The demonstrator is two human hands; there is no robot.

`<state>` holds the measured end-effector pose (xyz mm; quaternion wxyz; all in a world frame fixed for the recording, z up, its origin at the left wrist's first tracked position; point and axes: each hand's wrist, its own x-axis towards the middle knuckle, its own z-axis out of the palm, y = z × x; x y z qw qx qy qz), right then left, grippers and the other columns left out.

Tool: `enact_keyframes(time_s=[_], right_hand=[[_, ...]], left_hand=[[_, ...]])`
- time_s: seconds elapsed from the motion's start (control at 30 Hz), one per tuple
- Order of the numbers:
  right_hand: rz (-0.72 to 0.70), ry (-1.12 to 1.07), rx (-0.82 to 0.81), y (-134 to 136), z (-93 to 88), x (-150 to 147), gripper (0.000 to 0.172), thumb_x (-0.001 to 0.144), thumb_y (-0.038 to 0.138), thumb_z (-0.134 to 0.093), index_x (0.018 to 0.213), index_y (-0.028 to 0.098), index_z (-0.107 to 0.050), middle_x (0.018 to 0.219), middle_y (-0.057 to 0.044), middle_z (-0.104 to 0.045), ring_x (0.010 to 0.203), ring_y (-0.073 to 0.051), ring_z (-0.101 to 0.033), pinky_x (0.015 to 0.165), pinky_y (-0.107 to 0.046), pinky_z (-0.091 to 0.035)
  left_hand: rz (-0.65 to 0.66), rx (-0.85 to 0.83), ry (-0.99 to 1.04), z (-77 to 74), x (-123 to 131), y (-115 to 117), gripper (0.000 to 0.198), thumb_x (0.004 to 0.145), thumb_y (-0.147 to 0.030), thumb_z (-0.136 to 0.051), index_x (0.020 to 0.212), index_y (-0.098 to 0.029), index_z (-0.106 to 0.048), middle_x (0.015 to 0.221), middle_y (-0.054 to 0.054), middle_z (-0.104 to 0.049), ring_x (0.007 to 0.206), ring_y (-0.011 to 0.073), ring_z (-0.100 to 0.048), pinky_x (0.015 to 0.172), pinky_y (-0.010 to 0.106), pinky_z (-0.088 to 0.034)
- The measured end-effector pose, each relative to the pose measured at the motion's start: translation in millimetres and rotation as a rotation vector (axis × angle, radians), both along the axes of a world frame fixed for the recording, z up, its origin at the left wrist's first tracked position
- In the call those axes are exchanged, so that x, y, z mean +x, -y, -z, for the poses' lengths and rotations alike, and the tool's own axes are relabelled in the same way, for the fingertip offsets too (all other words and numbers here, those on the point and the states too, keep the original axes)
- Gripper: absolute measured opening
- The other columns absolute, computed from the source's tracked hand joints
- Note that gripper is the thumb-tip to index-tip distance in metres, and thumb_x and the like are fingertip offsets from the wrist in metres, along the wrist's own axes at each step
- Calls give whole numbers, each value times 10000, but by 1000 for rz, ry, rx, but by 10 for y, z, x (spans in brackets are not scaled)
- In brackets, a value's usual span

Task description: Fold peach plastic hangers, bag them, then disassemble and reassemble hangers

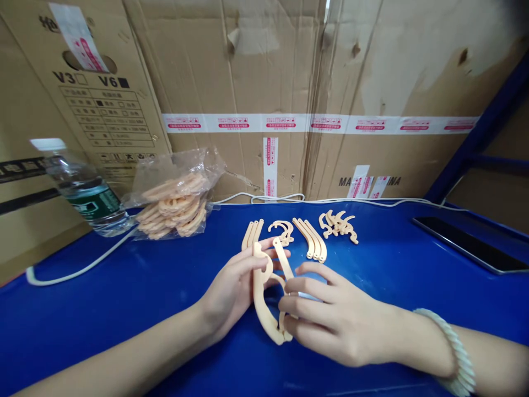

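Note:
Both of my hands hold one peach plastic assembly (264,300) of curved strips just above the blue table (124,286). My left hand (233,289) pinches its upper left curve, fingers closed round it. My right hand (330,314) grips its lower end and a straight strip that rises from it, fingers curled. Behind the hands lie loose peach parts: a bundle of straight strips (252,232), a hooked piece (283,229), several curved strips (314,238) and a small heap of hooks (339,225).
A clear bag of more peach parts (176,196) lies at the back left beside a water bottle (85,190). A white cable (82,270) runs along the back edge. A dark tablet (463,242) lies at the right. Cardboard boxes (268,82) wall off the back.

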<state>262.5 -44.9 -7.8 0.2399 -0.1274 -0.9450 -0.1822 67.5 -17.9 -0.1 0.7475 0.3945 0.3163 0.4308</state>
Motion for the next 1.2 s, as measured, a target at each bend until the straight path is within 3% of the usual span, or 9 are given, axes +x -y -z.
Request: enact_keyframes(time_s=[0.07, 0.17, 0.4, 0.53, 0.67, 0.8, 0.87, 1.0, 1.2], right_hand=[[50, -20, 15, -15, -9, 21, 190, 941, 105, -477, 867, 168, -640, 1008, -65, -695, 1033, -212, -588, 967, -434, -408], [137, -60, 12, -42, -44, 50, 234, 947, 92, -411, 881, 167, -623, 982, -79, -691, 993, -214, -574, 969, -438, -398], [350, 66, -67, -102, -35, 79, 230, 888, 84, -371, 794, 174, -561, 726, -42, -587, 674, -187, -471, 800, -386, -379], [318, 73, -56, -89, -29, 66, 233, 870, 70, -364, 785, 181, -550, 663, -18, -553, 625, -178, -433, 756, -367, -344], [267, 23, 56, -64, -111, 95, 314, 952, 74, -328, 752, 186, -543, 631, -8, -553, 616, -166, -434, 756, -361, -325], [243, -120, -233, -210, -247, 332, 188, 971, 119, -389, 983, 192, -562, 796, -15, -647, 720, -151, -536, 816, -343, -370], [315, -163, -350, -348, -306, 508, 199, 958, 149, -454, 1120, 217, -546, 895, -23, -667, 861, -166, -580, 910, -363, -378], [351, -77, -364, -599, -344, 770, 120, 939, 171, -502, 933, 213, -614, 972, -58, -665, 1066, -223, -558, 1053, -467, -292], [358, 89, -595, -667, -291, 769, 231, 870, 19, -485, 903, 159, -666, 897, -82, -637, 878, -201, -579, 795, -333, -452]], left_hand=[[38, 38, -25, 41, 2, 17, 407, 798, -201, -625, 1203, -156, -618, 1089, 112, -687, 960, 263, -632, 846, 367, -494], [32, 81, -129, 123, 1, 24, 321, 869, -361, -614, 1133, -179, -627, 1018, 88, -672, 915, 253, -626, 822, 383, -512], [-17, 228, -226, 166, -9, 24, 370, 808, -526, -692, 789, -165, -611, 750, 7, -600, 727, 155, -584, 739, 288, -544], [-31, 204, -236, 143, 11, 30, 414, 762, -553, -723, 755, -153, -615, 725, 17, -621, 700, 156, -600, 706, 279, -552], [-54, 79, -212, 142, 2, -6, 375, 803, -495, -696, 694, -160, -566, 634, 7, -595, 604, 136, -573, 641, 268, -542], [-41, 94, -235, 158, -23, -54, 311, 885, -421, -613, 730, -154, -572, 685, 26, -618, 667, 156, -606, 736, 319, -558], [-22, 94, -240, 168, -30, -71, 289, 899, -394, -598, 739, -154, -570, 701, 28, -624, 688, 165, -613, 753, 343, -563], [-37, 58, -211, 176, -34, -94, 251, 908, -356, -590, 759, -154, -571, 706, 25, -631, 686, 163, -621, 758, 353, -571], [-51, 32, -197, 166, -35, -103, 250, 892, -365, -612, 769, -152, -571, 684, 29, -640, 677, 157, -620, 713, 310, -570]])
